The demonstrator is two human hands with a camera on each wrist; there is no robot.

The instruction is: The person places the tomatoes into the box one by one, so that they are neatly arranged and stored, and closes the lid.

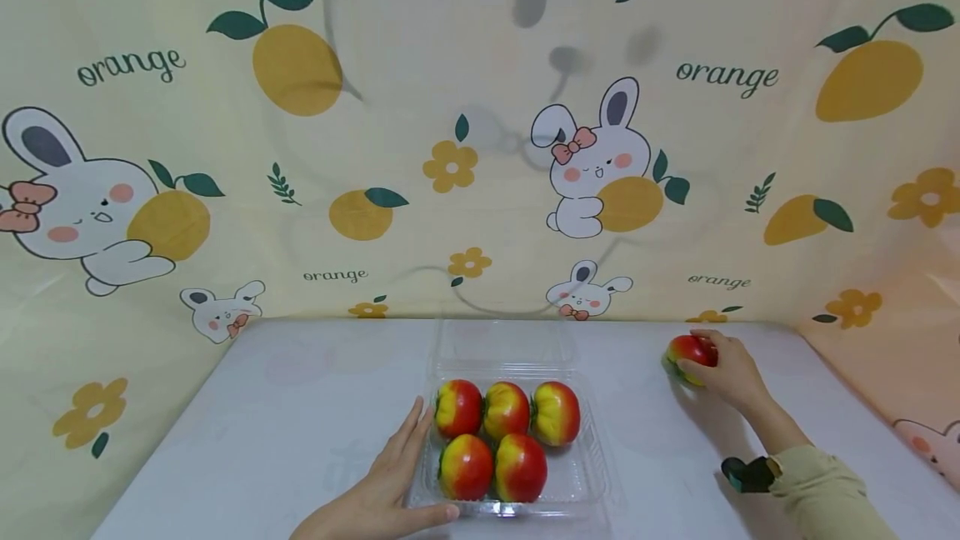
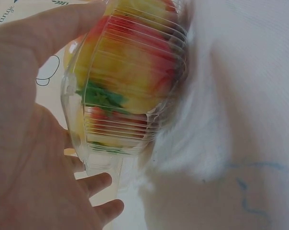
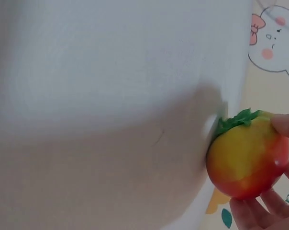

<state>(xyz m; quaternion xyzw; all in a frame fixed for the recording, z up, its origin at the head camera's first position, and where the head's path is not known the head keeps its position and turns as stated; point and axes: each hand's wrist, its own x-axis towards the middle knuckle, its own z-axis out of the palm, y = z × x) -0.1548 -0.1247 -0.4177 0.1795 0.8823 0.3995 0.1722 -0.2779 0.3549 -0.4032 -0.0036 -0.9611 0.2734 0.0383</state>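
Observation:
My right hand [image 1: 731, 373] pinches a red-and-yellow fruit [image 1: 691, 357] at the back right of the table. In the right wrist view this fruit [image 3: 247, 158] shows green leaves at its top, with thumb and fingertips on opposite sides. A clear plastic clamshell box [image 1: 592, 473] stands in the middle, its lid [image 1: 502, 344] folded back. Inside are several similar fruits, three in the rear row [image 1: 507, 412] and two in the front row [image 1: 521, 468]. My left hand [image 1: 382, 482] rests along the box's left side, fingers straight, thumb by the front rim; it holds no fruit.
A white cloth covers the table [image 1: 300, 390]. Behind it hangs a cream backdrop [image 1: 495, 223] printed with rabbits and oranges, meeting the table's back edge. A dark wrist device [image 1: 750, 474] sits at the right sleeve.

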